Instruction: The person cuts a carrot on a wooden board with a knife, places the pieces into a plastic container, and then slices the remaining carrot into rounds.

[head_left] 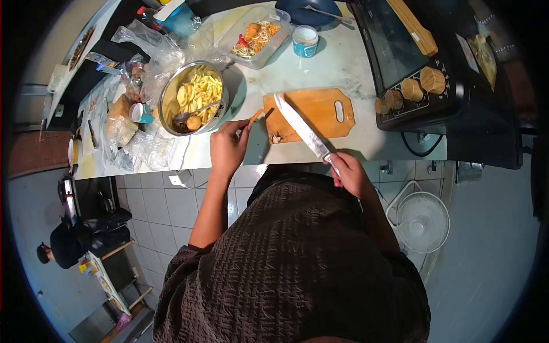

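My left hand (229,146) pinches a small orange piece of food (256,116) just off the left edge of the wooden cutting board (316,121). In my right hand (350,175) is the handle of a large knife (300,127), its blade slanting up and left across the board. A small brownish scrap (277,138) lies at the board's lower left corner. Left of my left hand stands a metal pot (167,98) with pale yellow cut pieces (207,89) and a spoon inside.
A plastic container (273,44) with shredded food, a small tub (305,41) and a dark pan (303,12) stand behind. Plastic bags (163,63) crowd the left. A black oven (400,74) bounds the right. Another person (66,246) is far left.
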A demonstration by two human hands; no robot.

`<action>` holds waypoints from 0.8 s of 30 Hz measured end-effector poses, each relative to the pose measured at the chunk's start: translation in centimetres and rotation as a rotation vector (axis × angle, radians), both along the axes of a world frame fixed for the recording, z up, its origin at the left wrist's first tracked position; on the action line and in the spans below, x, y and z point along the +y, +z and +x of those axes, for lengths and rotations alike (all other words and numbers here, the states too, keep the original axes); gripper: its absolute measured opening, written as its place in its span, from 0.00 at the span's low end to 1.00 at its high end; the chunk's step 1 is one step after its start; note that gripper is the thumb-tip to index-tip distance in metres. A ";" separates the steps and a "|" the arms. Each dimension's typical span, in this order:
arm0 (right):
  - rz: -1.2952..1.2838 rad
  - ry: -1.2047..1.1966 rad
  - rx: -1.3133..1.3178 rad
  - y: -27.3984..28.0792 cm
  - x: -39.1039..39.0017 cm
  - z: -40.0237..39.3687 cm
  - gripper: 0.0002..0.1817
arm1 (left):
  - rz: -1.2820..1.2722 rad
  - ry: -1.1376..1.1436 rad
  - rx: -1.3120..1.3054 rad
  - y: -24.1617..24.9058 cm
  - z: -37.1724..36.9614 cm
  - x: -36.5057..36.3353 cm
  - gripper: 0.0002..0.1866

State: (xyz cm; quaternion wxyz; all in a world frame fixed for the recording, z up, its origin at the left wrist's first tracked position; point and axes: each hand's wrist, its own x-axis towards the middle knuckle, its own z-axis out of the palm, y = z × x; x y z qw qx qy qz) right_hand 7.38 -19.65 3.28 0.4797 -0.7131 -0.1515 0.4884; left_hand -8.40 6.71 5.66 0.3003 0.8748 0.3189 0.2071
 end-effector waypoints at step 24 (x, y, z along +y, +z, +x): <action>-0.061 0.058 -1.434 3.6 3.2 6.8 0.19 | -0.262 0.228 -0.132 -1.7 -3.5 -1.4 0.09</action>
